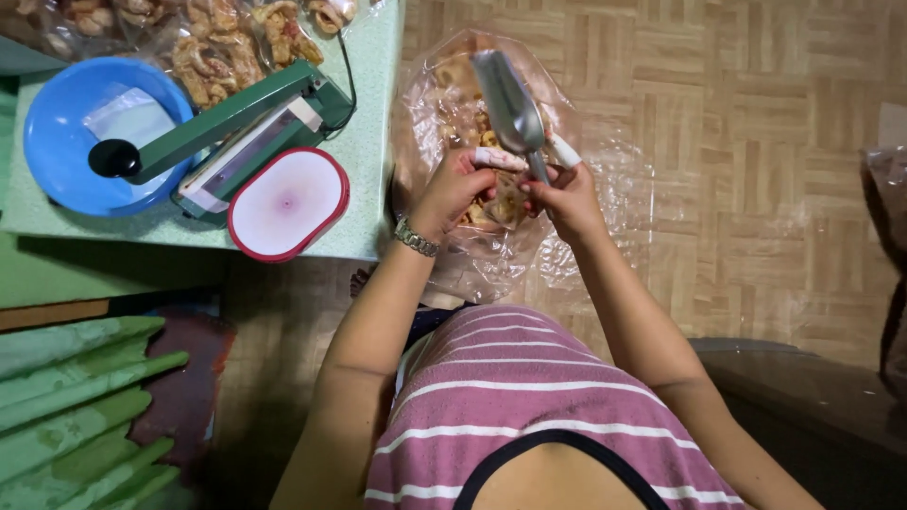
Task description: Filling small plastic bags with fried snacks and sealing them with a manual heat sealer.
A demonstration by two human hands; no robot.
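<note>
My right hand (567, 194) grips the handle of a metal scoop (510, 104), whose bowl points away from me over a large clear plastic bag (444, 104) of fried snacks on the floor. My left hand (458, 189), with a watch on the wrist, holds open a small clear bag of snacks (501, 198) just under the scoop's handle. White tape wraps some fingers of both hands.
At the left stands a low green table (368, 161) with a green heat sealer (236, 123), a blue bowl (66, 123), a red-rimmed white lid (288, 203) and packed snack bags (217, 47). Parquet floor (756, 142) spreads right; a dark bag (888, 236) lies at the far right.
</note>
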